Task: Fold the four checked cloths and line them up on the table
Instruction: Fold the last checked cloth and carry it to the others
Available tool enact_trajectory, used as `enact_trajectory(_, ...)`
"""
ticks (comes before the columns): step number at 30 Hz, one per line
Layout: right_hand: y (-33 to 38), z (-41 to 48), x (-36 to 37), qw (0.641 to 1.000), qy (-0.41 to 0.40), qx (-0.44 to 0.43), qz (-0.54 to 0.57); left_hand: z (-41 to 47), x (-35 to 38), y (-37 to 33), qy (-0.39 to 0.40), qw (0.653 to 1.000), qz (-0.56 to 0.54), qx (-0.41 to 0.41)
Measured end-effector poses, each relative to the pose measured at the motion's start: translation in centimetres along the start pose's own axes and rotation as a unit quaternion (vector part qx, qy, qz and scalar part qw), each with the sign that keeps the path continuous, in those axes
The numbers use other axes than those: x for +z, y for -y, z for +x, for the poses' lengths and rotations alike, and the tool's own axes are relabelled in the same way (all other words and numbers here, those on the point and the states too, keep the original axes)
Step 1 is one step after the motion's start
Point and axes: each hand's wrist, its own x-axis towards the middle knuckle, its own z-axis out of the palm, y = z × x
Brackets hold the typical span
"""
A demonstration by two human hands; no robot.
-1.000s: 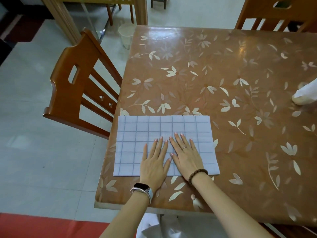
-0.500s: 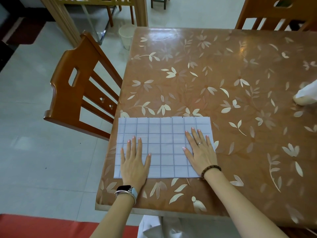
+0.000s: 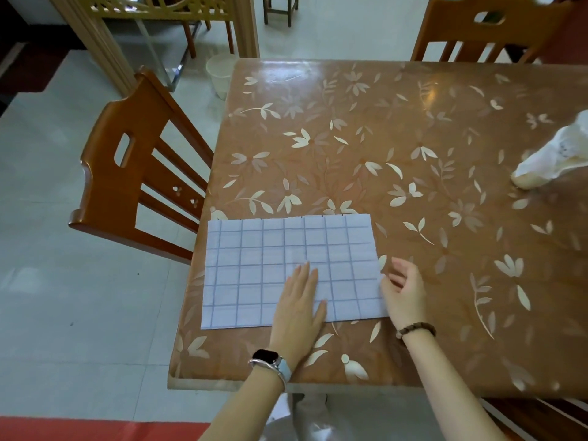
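Status: early, first cloth by the look of it.

- Only one pale blue-and-white checked cloth in view. It lies flat as a wide rectangle in the lower left of the glossy brown leaf-patterned table, with its left edge at the table's left rim.
- Edges look squared and layered, so I'd judge it already folded once, but I can't count layers from here.
- Left hand: fingers straight, palm flat, pressing the cloth's lower middle. It grips nothing.
- Right hand: at the cloth's right edge, fingers loosely curled, thumb touching that edge. I can't tell if it has pinched the edge or is only touching it.
- Likely step in hand: pin the centre and bring the right side over to the left for the next fold.
- No finished folded cloths lined up anywhere in frame, and the other three checked cloths are not visible.
- A crumpled white bag-like bundle sits at the right of the frame, well apart from the cloth. It isn't checked, so probably not part of the job.
- Brown slatted wooden chair stands at the table's left side.

Remaining: finish this cloth, fold three more, line up all four.
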Motion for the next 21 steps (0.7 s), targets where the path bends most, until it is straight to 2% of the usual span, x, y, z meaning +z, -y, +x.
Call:
enact_trajectory(4,-0.9,-0.9,-2.4,0.996,-0.006,0.078,0.048,-0.2,2.0,-3.0,0.039,0.998,0.004,0.052)
enact_trajectory(8,-2.3,-1.6,-2.9,0.988,0.023,0.140,0.054,-0.2,3.4,-4.5,0.053,0.996,0.033,0.064)
enact_trajectory(21,-2.7,-3.0,-2.5,0.983,0.058,0.153,-0.083,-0.1,4.5,-6.2,0.063,0.989,0.134,0.010)
